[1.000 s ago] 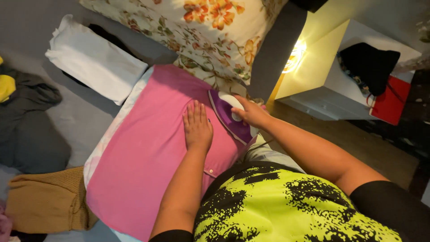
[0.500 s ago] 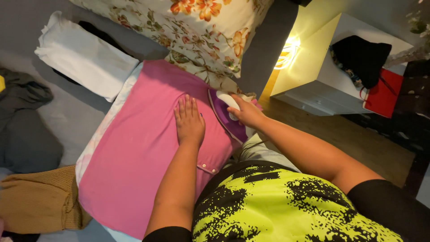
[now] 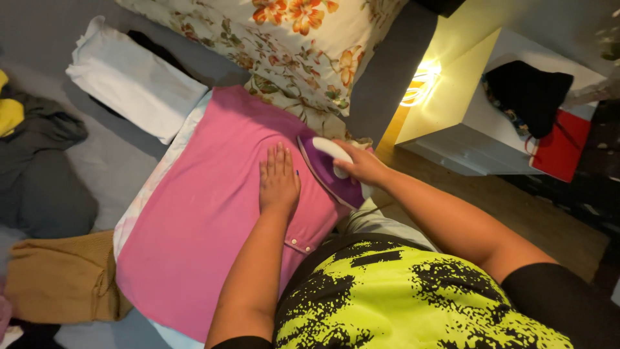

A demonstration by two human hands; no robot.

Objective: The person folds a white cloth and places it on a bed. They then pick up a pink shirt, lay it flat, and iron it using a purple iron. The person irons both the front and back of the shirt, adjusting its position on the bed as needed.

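A pink garment (image 3: 200, 220) lies spread flat over a white cloth (image 3: 139, 207) on the grey bed. My left hand (image 3: 279, 179) presses flat on the pink fabric, fingers together and pointing away from me. Just to its right, my right hand (image 3: 363, 167) grips the white handle of a purple iron (image 3: 326, 169), which rests on the garment's right edge. Small buttons show on the garment's near hem.
A floral pillow (image 3: 290, 45) lies beyond the garment. A folded white cloth (image 3: 132, 81) sits upper left; dark grey clothes (image 3: 39, 174) and a tan garment (image 3: 61, 278) lie at left. A lit white bedside cabinet (image 3: 471, 110) with a black item and a red item stands right.
The view has shifted slightly. Both hands and the iron keep nearly the same place on the pink garment; the iron has edged slightly along the right side.
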